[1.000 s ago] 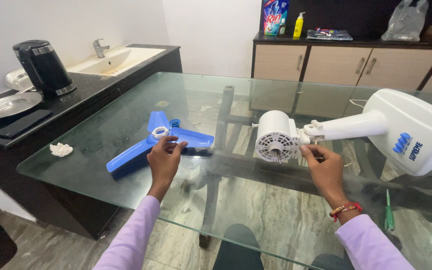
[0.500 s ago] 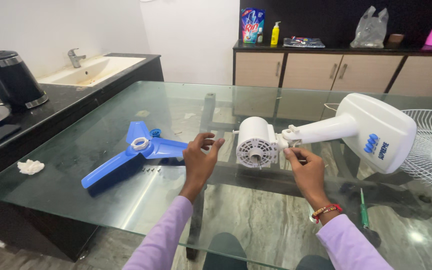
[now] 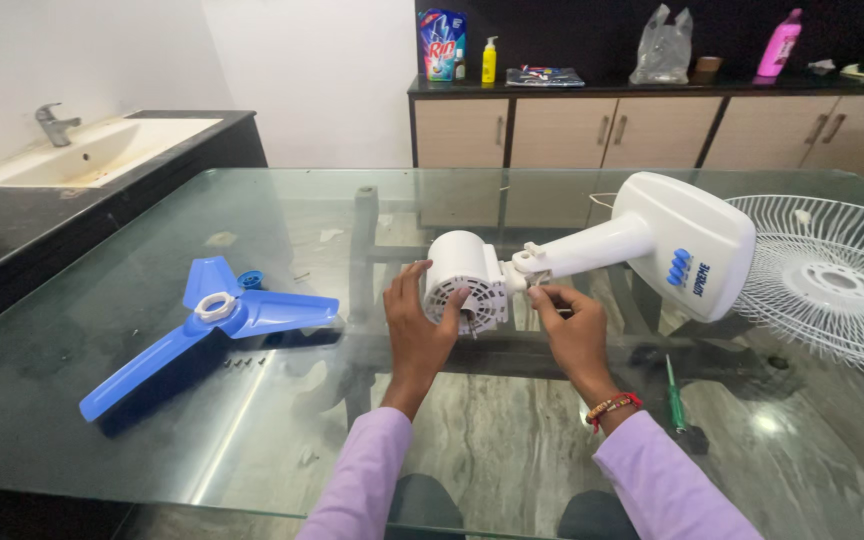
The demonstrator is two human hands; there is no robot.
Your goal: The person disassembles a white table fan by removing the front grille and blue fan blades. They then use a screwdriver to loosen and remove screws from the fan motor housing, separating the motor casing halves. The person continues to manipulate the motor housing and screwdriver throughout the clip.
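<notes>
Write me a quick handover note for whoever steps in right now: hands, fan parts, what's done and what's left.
Left hand grips the white motor housing on the glass table. Right hand pinches at the neck joint beside the motor; what it pinches is too small to tell.
The fan base lies on its side.
Done: blue blade is off, lying left with small screws; wire guard lies right.
Left: the joint work, judging by the grip. Green screwdriver is near the right wrist.

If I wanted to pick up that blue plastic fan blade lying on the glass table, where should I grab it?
Probably at the round white-capped hub of the blue three-winged plastic fan blade, coming straight down from above. It lies flat on the glass table, so its thin wings give little edge, while the raised hub sticks up for fingers to pinch.
</notes>
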